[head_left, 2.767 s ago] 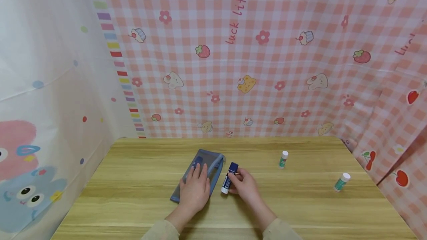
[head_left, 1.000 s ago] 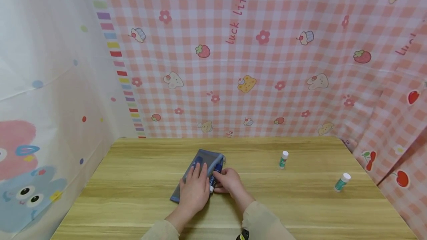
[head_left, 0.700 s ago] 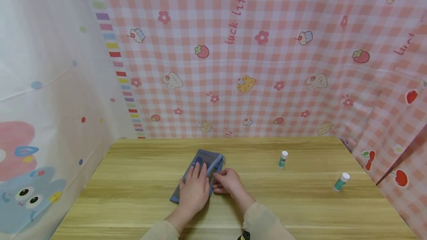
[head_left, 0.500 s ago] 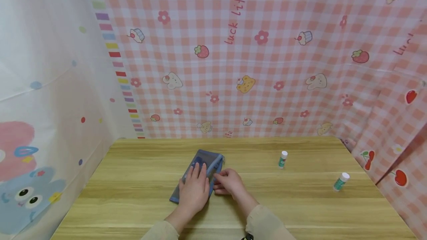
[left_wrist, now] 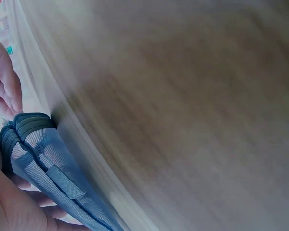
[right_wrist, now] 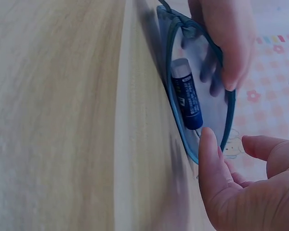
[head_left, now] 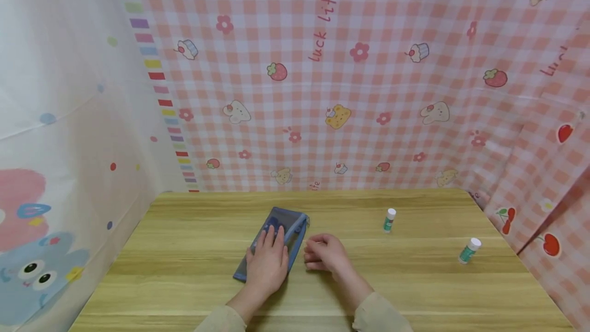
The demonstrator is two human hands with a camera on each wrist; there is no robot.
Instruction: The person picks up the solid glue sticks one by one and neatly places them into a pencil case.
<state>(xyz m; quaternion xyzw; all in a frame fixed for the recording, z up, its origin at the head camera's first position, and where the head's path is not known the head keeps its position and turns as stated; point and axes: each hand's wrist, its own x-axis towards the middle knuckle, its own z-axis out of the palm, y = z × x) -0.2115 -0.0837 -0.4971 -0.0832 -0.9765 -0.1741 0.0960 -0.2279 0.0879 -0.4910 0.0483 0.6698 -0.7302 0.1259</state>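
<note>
A blue-edged mesh pencil case (head_left: 295, 240) lies slanted on the table, its zipped side gaping toward the right hand. My left hand (head_left: 266, 265) lies over its upper panel; in the right wrist view its thumb grips the opening's rim, with fingers showing through the mesh behind. Inside, a dark blue glue stick (right_wrist: 188, 96) with a pale end lies along the lower edge. Another dark blue shape shows through the mesh near the far end in the head view. My right hand (head_left: 328, 255), fingers loosely bent, holds nothing just right of the opening.
Two green glue sticks with white caps stand on the wooden table (head_left: 207, 234): one farther back, a glue stick (head_left: 389, 221), and one at right, a glue stick (head_left: 469, 251). A pink checked cloth (head_left: 341, 86) hangs behind the table; a white cloth (head_left: 92, 142) hangs at left.
My right hand carried the blue glue stick leftward into the pencil case, let go of it and drew back to the right. The left hand has stayed on the case.
</note>
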